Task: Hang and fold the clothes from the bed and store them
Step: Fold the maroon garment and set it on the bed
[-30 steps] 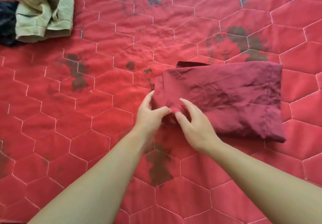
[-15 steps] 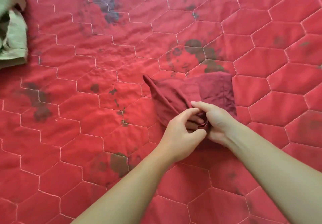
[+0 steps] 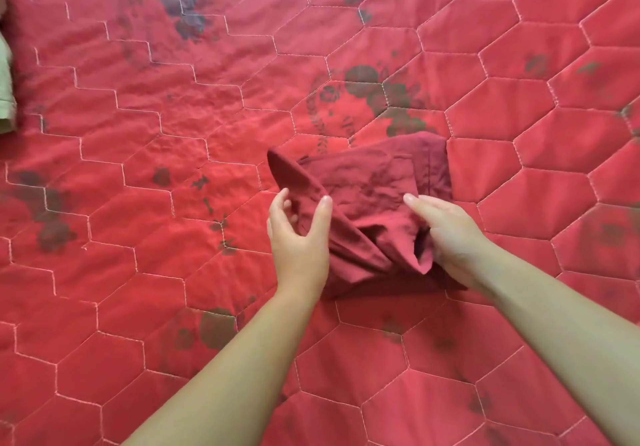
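Note:
A dark red garment (image 3: 374, 185), folded into a small bundle, lies on the red quilted bedspread (image 3: 173, 133) right of centre. My left hand (image 3: 298, 237) holds its raised left fold between thumb and fingers. At the bundle's right side, my right hand (image 3: 446, 234) has its thumb tucked under a cloth flap while its straight fingers rest on top.
A pale green garment (image 3: 5, 81) shows at the left edge, mostly out of frame. The bedspread has white hexagon stitching and dark floral prints and fills the whole view.
The garment went from a wide flat rectangle to a small bundle. My hands, bunched together at its front edge, have spread to its left and right sides. The view shifted right.

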{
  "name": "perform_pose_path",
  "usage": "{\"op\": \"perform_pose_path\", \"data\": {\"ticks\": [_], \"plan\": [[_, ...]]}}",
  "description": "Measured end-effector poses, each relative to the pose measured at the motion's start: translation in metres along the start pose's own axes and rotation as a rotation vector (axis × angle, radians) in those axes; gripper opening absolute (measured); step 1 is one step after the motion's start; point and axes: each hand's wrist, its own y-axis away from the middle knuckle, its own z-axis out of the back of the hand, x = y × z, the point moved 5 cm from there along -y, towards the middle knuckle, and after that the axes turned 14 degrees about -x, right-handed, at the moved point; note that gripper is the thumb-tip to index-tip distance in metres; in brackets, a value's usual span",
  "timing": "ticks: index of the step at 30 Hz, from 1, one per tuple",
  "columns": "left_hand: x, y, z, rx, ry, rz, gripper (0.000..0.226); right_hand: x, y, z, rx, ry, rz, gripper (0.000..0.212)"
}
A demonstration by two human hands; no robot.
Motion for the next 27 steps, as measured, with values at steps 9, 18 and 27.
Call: {"op": "perform_pose_path", "data": {"ticks": [9, 18, 27], "plan": [[-0.004, -0.002, -0.007, 0.099, -0.042, 0.021, 0.047, 0.015, 0.001, -0.043, -0.077, 0.351, 0.349, 0.007], [-0.040, 0.067, -0.049, 0.364, -0.358, -0.636, 0.067, -0.010, -0.005, 0.036, -0.367, 0.015, 0.051, 0.007], [-0.005, 0.070, -0.079, 0.403, -0.711, -1.053, 0.046, 0.002, -0.017, 0.063, -0.429, 0.117, 0.160, 0.047]]}}
